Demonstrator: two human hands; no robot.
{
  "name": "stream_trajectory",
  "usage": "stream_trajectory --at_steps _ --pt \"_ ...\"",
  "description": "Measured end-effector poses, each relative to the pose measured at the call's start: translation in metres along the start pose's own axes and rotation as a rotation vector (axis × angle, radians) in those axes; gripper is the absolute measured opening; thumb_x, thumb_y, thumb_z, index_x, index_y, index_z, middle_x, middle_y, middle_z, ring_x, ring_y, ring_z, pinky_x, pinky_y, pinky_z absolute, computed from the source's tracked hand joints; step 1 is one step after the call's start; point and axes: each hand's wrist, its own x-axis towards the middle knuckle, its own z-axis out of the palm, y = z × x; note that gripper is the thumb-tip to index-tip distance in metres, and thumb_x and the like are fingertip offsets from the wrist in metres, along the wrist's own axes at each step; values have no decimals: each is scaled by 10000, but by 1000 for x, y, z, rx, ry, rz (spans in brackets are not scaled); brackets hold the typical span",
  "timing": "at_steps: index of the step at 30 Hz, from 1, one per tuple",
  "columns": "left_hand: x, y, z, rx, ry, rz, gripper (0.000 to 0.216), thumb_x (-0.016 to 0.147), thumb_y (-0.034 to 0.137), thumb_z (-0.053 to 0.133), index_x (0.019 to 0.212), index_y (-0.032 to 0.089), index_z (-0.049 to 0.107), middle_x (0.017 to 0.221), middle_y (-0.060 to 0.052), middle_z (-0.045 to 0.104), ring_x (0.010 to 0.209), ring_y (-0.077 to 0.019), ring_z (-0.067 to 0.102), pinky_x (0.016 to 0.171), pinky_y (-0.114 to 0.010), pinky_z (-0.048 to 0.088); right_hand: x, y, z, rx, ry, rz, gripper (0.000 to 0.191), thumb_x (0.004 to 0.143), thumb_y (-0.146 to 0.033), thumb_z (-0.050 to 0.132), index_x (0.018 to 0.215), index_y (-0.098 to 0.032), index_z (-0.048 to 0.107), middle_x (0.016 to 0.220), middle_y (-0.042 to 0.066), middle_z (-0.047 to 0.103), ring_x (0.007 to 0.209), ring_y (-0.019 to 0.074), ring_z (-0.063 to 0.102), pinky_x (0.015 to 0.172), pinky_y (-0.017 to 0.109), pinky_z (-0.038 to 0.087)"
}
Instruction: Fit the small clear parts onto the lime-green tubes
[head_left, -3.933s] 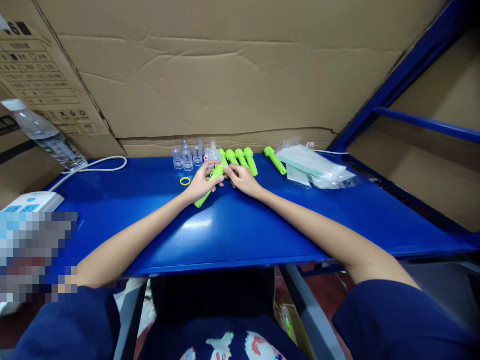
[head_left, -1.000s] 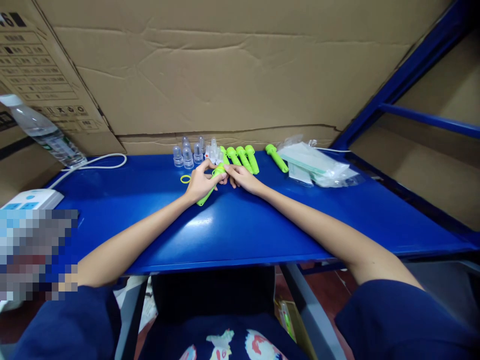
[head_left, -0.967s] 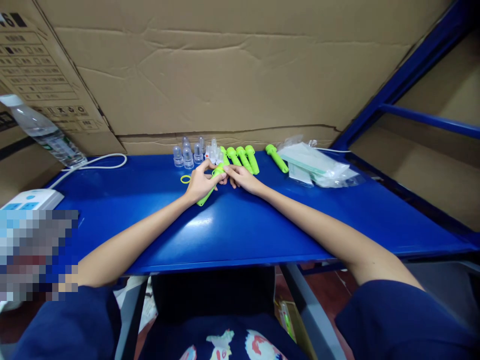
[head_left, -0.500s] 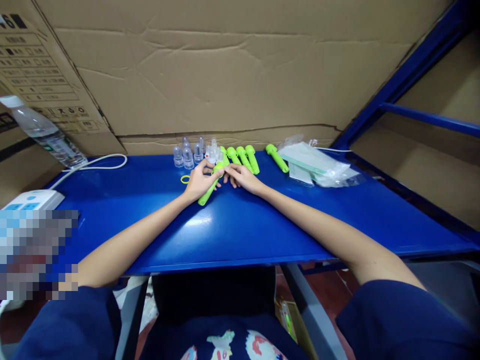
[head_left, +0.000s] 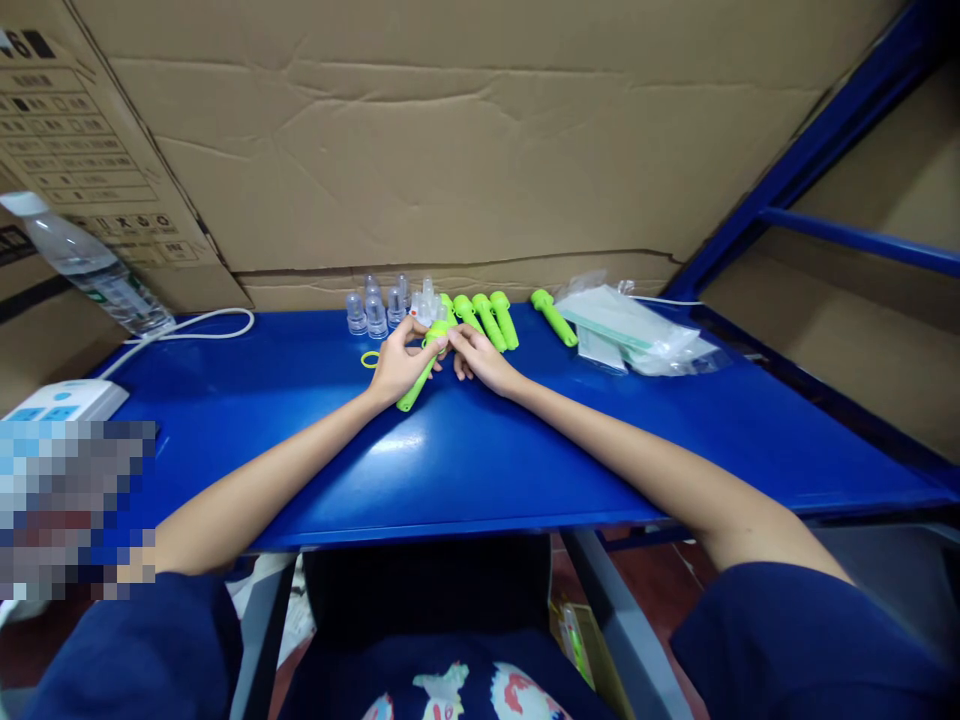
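Observation:
My left hand grips a lime-green plastic handle that slants from its lower end on the blue table up toward the far side. The fingertips of my right hand pinch the handle's upper head. Just behind my hands lie three more green handles in a row, and a fourth green handle lies apart to the right. A cluster of small clear caps stands to the left of them. A yellow ring lies flat beside my left hand.
Clear plastic bags with papers lie at the back right. A water bottle leans at the left above a white power strip and its white cable. Cardboard walls the back; a blue frame rises on the right.
Both hands stay on the green handle. Its lower end has lifted and swung slightly, and my fingers have shifted at its head. Nothing else on the table has moved.

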Motion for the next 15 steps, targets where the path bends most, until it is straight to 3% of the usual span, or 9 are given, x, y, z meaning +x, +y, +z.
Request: stream_trajectory --at_steps 7,15 --pt "0 -2 -1 6 14 33 451 790 524 767 919 196 484 942 -27 711 577 -119 698 447 -204 539 -1 -6 -3 99 -15 40 434 908 -594 642 853 -167 582 774 21 702 415 35 496 350 172 332" --pt "3 -3 -1 -47 63 33 517 739 581 805 901 198 497 872 -28 710 522 -119 666 437 -234 538 -2 -3 2 -4 -118 24 408 977 -517 576 811 -148 623 757 30 715 409 38 510 356 163 351"
